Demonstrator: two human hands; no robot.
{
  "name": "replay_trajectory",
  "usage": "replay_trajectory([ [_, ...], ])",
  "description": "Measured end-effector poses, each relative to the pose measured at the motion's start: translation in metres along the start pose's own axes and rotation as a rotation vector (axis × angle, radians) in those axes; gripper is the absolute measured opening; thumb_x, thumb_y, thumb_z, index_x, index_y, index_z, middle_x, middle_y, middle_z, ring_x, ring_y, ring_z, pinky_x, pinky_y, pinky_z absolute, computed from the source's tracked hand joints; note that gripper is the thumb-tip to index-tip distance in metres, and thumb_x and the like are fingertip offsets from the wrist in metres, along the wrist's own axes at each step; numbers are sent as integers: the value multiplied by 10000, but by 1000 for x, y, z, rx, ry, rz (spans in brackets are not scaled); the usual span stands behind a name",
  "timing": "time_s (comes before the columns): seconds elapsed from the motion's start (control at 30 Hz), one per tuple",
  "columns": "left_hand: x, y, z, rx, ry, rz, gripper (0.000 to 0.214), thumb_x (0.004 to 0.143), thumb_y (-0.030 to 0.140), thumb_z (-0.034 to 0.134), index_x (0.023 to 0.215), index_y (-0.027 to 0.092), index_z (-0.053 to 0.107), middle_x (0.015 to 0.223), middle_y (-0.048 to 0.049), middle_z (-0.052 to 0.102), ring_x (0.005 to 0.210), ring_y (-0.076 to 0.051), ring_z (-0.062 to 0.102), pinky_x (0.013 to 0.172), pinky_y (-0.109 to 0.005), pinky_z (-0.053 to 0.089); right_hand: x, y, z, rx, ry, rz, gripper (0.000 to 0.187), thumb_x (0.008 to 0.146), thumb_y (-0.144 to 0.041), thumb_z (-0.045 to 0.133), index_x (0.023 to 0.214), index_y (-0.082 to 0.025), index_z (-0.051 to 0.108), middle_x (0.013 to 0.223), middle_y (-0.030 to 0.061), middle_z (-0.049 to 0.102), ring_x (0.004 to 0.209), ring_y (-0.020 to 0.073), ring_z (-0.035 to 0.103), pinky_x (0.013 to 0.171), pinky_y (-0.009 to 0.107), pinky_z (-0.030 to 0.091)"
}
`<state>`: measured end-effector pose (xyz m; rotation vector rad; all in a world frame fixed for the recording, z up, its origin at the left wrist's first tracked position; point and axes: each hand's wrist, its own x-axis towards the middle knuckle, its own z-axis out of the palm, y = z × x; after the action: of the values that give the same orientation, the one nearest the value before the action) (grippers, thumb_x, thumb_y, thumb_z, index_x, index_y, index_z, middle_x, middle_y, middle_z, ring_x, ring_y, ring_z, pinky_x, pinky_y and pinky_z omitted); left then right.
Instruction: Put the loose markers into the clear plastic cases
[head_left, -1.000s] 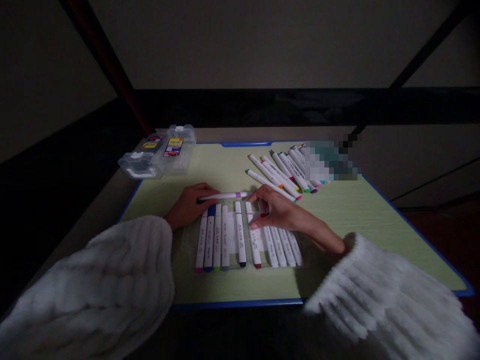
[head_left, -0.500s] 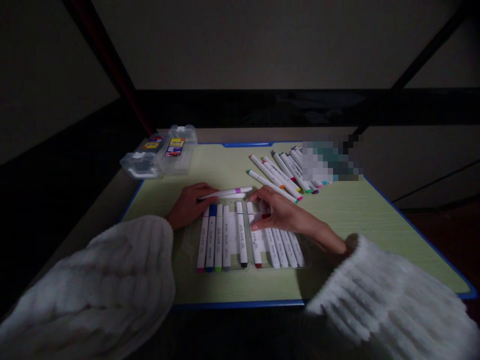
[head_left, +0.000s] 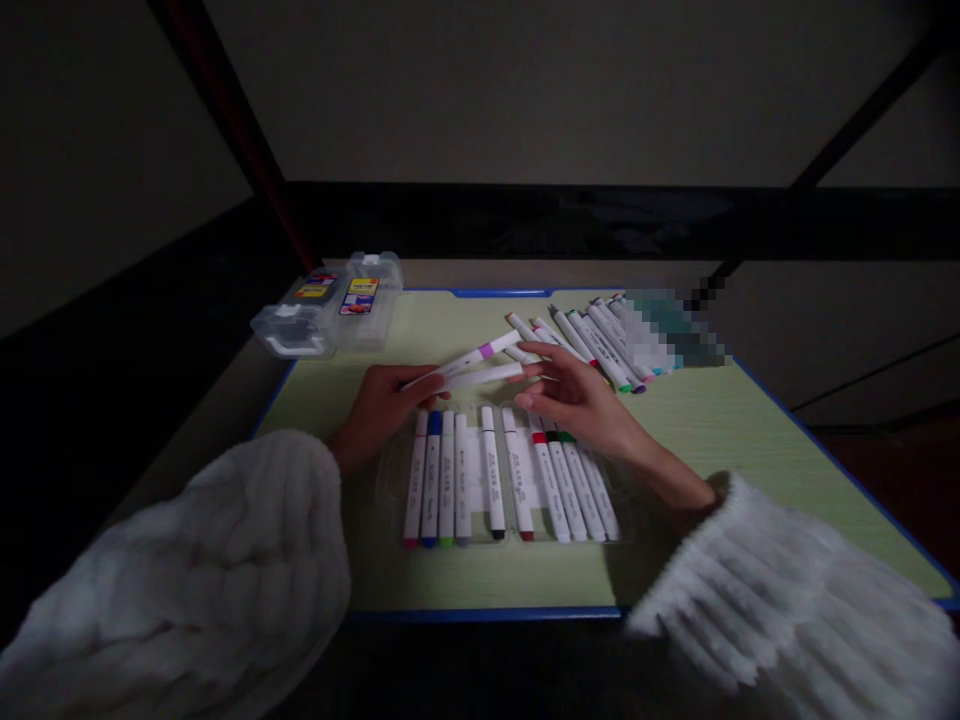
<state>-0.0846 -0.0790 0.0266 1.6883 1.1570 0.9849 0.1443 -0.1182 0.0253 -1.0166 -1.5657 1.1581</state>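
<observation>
Grips two markers in the left hand, mid-frame, probably to leave far ends free for the spread-fingered right hand.

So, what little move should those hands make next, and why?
Perhaps the right hand should pinch the purple-banded marker by its free end: the left hand grips the other end, the free end points toward the right hand, and the clear case has a gap in its left half.
</observation>
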Motion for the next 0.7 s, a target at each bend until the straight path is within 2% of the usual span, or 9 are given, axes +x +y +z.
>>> replay_trajectory([
  [0.13,-7,7,7,-45,-67,-63,312,720,413,590,652,120,674,499,23,529,471,-82,446,464,-203,332,-2,-8,5,31,58,-67,613,683,-317,673,1233,-283,406,1049,35,558,721,106,577,668,274,502],
  [0.2,-11,11,9,-46,-119,-85,308,721,405,588,630,120,658,491,28,521,451,-72,433,448,-195,319,-2,-12,7,14,97,-108,556,676,-310,685,1186,-269,467,1036,33,572,771,120,577,669,268,502],
  [0.3,-14,13,10,-58,-226,-97,314,740,413,563,643,127,650,480,38,501,423,-64,419,422,-185,307,-2,-13,9,39,140,-115,350,663,-310,698,983,-220,587,897,15,615,748,124,584,628,254,502],
  [0.43,-16,12,11,-52,-357,-91,316,765,412,528,677,131,645,464,53,465,394,-55,403,387,-172,293,-1,-11,9,78,200,-12,212,643,-307,709,775,-171,613,633,-28,598,522,77,538,486,211,464],
  [0.53,-16,12,13,-12,-357,-89,268,740,365,552,792,128,665,461,59,472,398,-58,411,384,-165,299,-1,-10,9,109,229,61,207,620,-295,722,729,-156,615,522,-50,565,432,57,499,403,178,412],
  [0.6,-16,12,14,-2,-330,-85,308,710,326,580,936,131,659,515,45,541,441,-75,461,406,-169,336,-1,-10,9,147,255,117,216,593,-297,736,695,-151,614,490,-52,561,397,51,486,367,163,389],
  [0.7,-17,11,16,-15,-278,-35,435,662,286,632,1069,134,618,792,-28,667,609,-124,569,495,-200,429,0,-12,9,211,291,192,231,553,-305,755,641,-148,610,441,-54,548,348,37,449,326,143,351],
])
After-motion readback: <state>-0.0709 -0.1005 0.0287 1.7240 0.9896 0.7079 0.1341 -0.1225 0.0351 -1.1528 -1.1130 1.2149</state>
